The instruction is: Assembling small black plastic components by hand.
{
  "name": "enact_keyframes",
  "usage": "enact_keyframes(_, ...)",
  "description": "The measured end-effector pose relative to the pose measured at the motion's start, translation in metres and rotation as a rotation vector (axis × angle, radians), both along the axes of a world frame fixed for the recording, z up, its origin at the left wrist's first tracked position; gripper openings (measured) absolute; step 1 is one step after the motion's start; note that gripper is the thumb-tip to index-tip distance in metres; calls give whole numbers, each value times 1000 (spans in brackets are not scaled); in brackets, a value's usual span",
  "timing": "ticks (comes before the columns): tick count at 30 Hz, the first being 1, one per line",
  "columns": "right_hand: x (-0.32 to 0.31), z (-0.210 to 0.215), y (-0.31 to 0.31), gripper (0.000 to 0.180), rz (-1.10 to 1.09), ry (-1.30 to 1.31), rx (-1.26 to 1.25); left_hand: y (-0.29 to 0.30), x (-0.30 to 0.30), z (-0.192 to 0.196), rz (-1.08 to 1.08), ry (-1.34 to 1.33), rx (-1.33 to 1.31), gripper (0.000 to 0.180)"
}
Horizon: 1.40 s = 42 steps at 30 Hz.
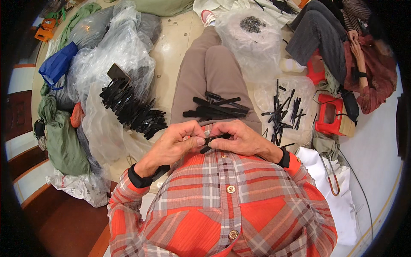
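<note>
Close to my waist, my left hand (184,139) and my right hand (237,138) face each other, thumbs and fingertips pinched on a narrow black strip (207,149). Fingers cover much of it, so its exact kind is unclear. Several similar black strips (216,108) lie in a loose bunch across my lap, just beyond the hands. To the left, a long heap of black strips (132,109) rests on clear plastic. More black strips (282,111) are scattered over a plastic sheet to the right of my legs.
A phone (118,73) tops the left heap, beside big plastic bags (115,47) and a blue bag (58,64). Ahead, a clear bag (252,49) holds small dark pieces (252,24). A red-framed box (329,115) stands at right, near another person's hands (356,45).
</note>
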State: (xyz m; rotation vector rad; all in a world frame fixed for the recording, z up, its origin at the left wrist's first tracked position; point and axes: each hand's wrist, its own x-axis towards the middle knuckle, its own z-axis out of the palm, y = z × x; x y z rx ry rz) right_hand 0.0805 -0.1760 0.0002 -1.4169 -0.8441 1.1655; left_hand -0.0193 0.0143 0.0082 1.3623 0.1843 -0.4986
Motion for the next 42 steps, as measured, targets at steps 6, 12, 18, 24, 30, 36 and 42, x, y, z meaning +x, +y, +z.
enact_keyframes(6, -9, -11, 6, 22, -125, 63, -12, 0, -1, -7, 79, 154, -194, 8)
enact_keyframes(12, 4, -9, 12, 21, -161, 421, -101, -11, 8, -12, 236, -60, -29, 15)
enact_keyframes(18, 8, -7, 13, 21, -166, 489, -81, -6, 13, -16, 176, -413, 192, 29)
enact_keyframes(24, 11, -2, 7, 16, -157, 442, -85, -9, 10, -21, 278, -321, -1, 25)
enact_keyframes(30, 13, 5, 6, 18, -152, 428, -23, -12, 11, -18, 261, -183, -161, 25)
enact_keyframes(36, 15, 12, 4, 16, -166, 287, -15, -11, 14, -14, 183, -249, 58, 24)
enact_keyframes(42, 14, 14, 3, 17, -208, 198, -49, -18, 10, -14, 171, -283, 88, 24)
